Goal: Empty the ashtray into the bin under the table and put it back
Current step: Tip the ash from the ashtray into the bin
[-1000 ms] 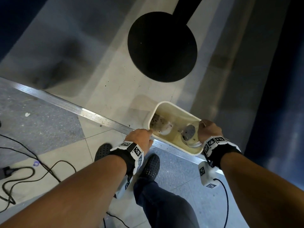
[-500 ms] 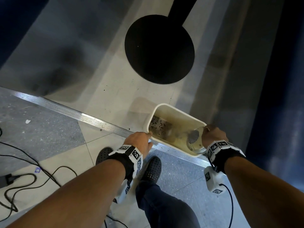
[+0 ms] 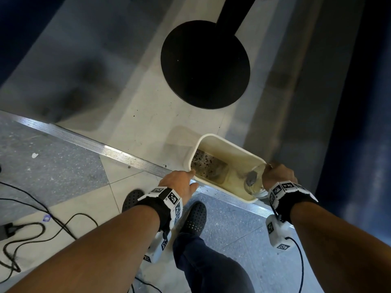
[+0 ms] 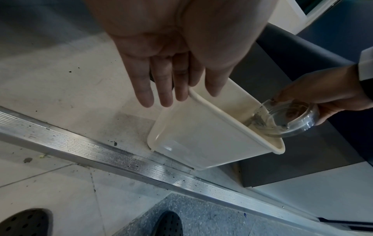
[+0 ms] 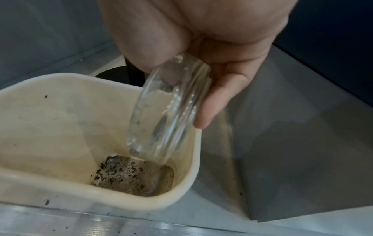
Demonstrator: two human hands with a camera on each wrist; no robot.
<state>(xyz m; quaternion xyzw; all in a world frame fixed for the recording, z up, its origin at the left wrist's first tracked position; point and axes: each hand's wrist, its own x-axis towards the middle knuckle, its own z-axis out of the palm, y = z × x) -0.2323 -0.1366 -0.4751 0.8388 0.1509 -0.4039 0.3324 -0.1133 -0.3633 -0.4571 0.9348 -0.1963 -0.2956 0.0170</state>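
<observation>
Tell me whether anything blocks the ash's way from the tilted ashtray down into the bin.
Nothing visible does. The right hand holds the glass ashtray tipped over the open bin; the left hand touches only the bin's far rim.

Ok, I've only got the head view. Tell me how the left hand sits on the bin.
Observer: Left wrist view: the left hand has its fingers straight, tips against the rim of the bin, not curled round it.
Operator: Now give me the ashtray's tilt.
Observer: Right wrist view: the right hand holds the ashtray nearly on edge, its lower edge dipped inside the bin's mouth.
Operator: Check whether the bin stands flat.
Observer: Left wrist view: it looks tipped, mouth leaning toward the ashtray and part of its underside showing.
</observation>
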